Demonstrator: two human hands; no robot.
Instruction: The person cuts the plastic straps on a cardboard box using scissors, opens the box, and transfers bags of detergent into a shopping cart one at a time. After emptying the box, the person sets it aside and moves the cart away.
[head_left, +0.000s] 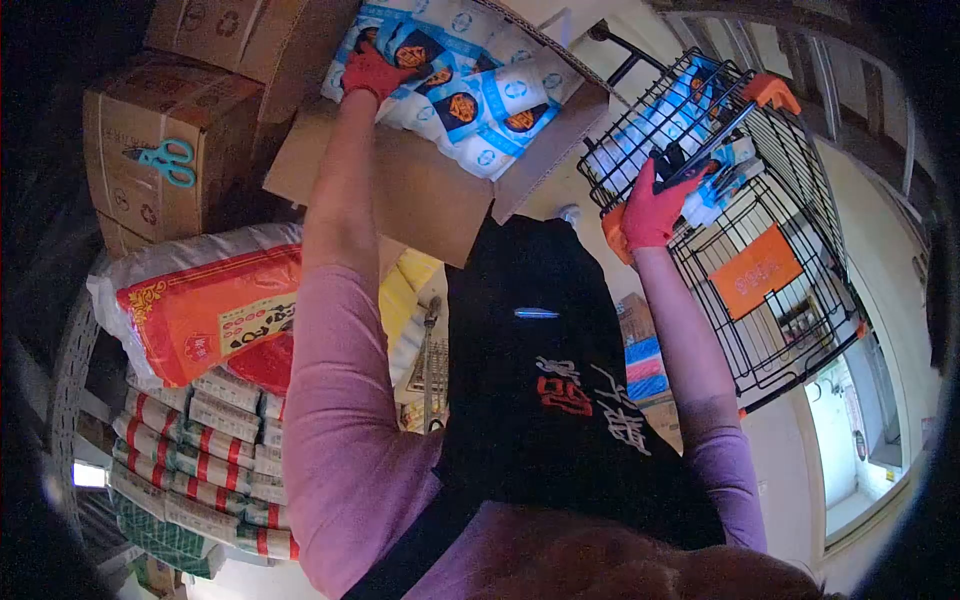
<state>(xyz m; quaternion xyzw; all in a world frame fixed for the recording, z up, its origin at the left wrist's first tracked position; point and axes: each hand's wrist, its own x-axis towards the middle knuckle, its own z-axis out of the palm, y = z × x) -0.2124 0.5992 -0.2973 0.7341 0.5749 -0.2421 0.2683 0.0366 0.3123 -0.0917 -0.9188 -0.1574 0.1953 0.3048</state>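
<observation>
My left hand (371, 70), in a red glove, reaches into an open cardboard box (420, 200) and grips one of the blue-and-white packets (480, 110) packed inside. My right hand (650, 208), also red-gloved, is at the rim of a black wire shopping cart (790, 300). It is shut on a blue-and-white packet (712, 190) held over the basket. More such packets (625, 150) lie inside the cart. I wear a black apron (560, 400) over pink sleeves.
Teal scissors (165, 160) lie on a stack of closed cardboard boxes (150, 120) at the left. Below them are an orange-and-white sack (210, 310) and several stacked red-and-white packages (200, 440). An orange sign (755, 270) hangs on the cart.
</observation>
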